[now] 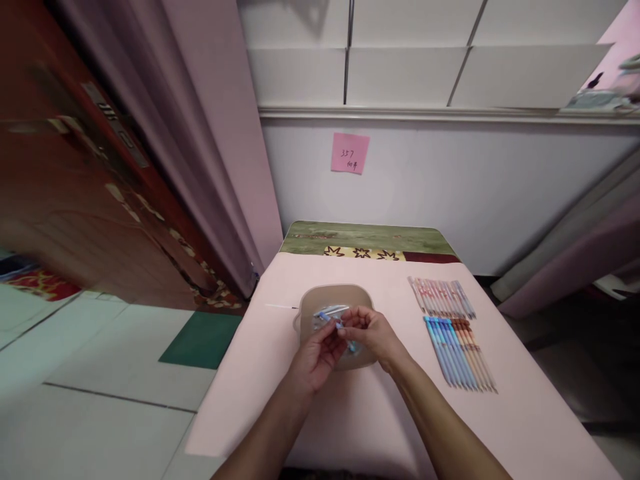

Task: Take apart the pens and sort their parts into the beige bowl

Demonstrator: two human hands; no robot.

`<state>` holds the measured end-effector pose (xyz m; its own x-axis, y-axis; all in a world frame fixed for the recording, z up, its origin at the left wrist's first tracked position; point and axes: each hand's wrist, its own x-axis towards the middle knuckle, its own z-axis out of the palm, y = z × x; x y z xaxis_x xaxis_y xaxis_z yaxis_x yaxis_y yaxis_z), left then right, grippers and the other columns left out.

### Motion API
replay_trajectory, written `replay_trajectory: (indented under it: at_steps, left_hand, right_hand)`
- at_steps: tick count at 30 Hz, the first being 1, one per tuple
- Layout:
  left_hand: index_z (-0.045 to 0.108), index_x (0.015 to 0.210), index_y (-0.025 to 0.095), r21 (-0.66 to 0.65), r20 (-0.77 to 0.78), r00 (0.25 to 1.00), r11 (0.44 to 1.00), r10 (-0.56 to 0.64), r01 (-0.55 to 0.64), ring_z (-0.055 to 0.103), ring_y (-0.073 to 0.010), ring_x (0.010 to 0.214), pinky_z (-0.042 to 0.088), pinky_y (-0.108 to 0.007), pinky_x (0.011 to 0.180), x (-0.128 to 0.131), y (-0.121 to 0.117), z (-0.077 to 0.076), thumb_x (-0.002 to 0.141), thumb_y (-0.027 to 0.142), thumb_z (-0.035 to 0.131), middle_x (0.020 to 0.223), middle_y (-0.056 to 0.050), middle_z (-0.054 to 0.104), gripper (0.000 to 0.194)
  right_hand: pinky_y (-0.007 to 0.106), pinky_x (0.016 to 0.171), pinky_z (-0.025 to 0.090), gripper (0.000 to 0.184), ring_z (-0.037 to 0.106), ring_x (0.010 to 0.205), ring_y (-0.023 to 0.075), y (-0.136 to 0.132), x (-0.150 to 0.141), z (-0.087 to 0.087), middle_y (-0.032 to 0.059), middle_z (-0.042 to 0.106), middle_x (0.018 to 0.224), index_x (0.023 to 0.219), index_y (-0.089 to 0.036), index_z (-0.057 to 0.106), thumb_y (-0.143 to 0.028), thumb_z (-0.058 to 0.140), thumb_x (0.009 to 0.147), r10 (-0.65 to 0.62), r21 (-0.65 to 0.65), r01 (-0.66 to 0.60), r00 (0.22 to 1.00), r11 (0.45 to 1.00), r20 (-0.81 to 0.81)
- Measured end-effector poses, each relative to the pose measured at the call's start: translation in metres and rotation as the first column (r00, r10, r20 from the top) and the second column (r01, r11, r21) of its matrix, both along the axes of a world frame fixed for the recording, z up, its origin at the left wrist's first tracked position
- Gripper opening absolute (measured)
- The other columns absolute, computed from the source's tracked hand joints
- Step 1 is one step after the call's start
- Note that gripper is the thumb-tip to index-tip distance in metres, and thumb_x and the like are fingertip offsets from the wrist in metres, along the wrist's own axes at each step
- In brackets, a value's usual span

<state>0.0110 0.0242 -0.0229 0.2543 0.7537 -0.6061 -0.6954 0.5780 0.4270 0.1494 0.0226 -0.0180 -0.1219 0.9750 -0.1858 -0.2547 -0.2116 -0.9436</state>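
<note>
My left hand [320, 353] and my right hand [373, 333] meet over a beige plastic basin [335, 293], fingers closed together. Between the fingertips is a small light-blue pen part [339, 325]; its exact shape is mostly hidden. Loose blue and whitish pen parts [334, 310] lie in the basin, partly covered by my hands. Left of the basin, a thin pen refill [281, 307] with a dark tip rests on the pink tabletop cover [250, 387].
To the right lie a row of pinkish and pale pens [443, 297] and, nearer, a row of blue pens [450, 357] beside brown-topped pens [475, 357]. A pink note [350, 153] is on the wall behind. A wooden door [100, 167] stands at left.
</note>
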Motion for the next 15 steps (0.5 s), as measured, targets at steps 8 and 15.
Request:
replay_trajectory:
  at_steps: [8, 15]
  left_hand:
    - [0.065, 0.081, 0.009, -0.015, 0.000, 1.000, 1.000, 0.008, -0.008, 0.066, -0.0130, 0.058, 0.054, -0.022, 0.058, 0.003, -0.002, 0.003, 0.077, 0.007, 0.064, 0.069, -0.007, 0.071, 0.004]
    - [0.065, 0.087, 0.008, 0.021, 0.005, 1.000, 1.000, -0.009, 0.009, 0.069, -0.0169, 0.068, 0.057, -0.027, 0.064, -0.009, -0.006, 0.017, 0.082, 0.009, 0.059, 0.077, -0.011, 0.072, 0.008]
  right_hand:
    - [0.021, 0.050, 0.038, 0.030, 0.049, 0.052, 0.0087, 0.001, 0.001, -0.003, -0.0036, 0.059, 0.057, 0.065, -0.016, 0.059, -0.035, 0.080, 0.056, -0.030, 0.085, 0.007, 0.962, 0.996, 0.270]
    - [0.021, 0.050, 0.039, 0.034, 0.048, 0.050, 0.0092, 0.013, 0.008, 0.010, -0.0039, 0.056, 0.058, 0.077, -0.017, 0.058, -0.050, 0.067, 0.071, -0.053, 0.159, 0.008, 0.960, 0.987, 0.275]
